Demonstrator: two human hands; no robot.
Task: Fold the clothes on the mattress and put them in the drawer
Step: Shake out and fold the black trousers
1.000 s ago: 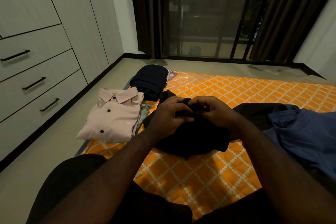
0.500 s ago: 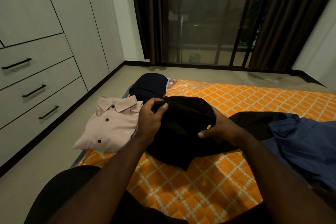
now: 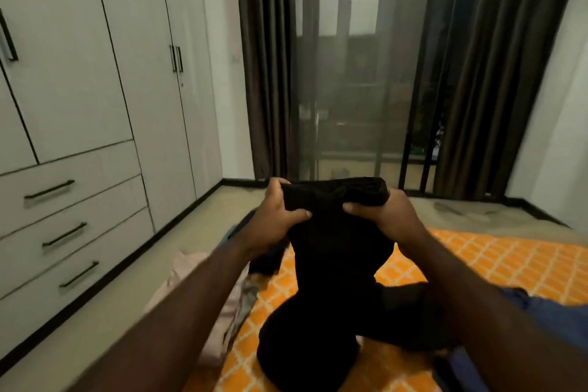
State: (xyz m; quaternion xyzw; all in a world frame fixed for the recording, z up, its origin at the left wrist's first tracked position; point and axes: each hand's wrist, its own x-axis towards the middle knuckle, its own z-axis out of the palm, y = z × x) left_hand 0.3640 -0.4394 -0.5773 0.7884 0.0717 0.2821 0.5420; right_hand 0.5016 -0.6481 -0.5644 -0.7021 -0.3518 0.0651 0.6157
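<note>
1. Black fabric fills the middle of my view: the black garment (image 3: pixel 334 264) hangs from both of my hands, its top edge bunched between them and its lower end pooled on the mattress (image 3: pixel 496 261) directly below the grip.
2. My left hand (image 3: pixel 280 216) is closed on the left end of that bunched edge, thumb in front and fingers curled over the top.
3. My right hand (image 3: pixel 386 212) is clamped the same way on the right end, thumb pressed across the front of the cloth.
4. Below and to the left of the grip, under my left forearm, lies the pink shirt (image 3: pixel 187 289) at the mattress edge. It is blurred, so I can only say it looks folded.
5. Below and to the right of the grip, beside my right forearm, a blue garment (image 3: pixel 541 312) lies loose on the orange quilted cover.
6. Just under my left wrist a dark garment (image 3: pixel 267 261) shows. I cannot tell its shape.
7. Left of the grip and further off stands the wardrobe (image 3: pixel 95 73), with three drawers (image 3: pixel 63 232) stacked low, all shut, each with a dark bar handle.
8. Beyond the grip, straight ahead, are the glass door (image 3: pixel 343 89) and dark curtains (image 3: pixel 496 73) on both sides of it.
</note>
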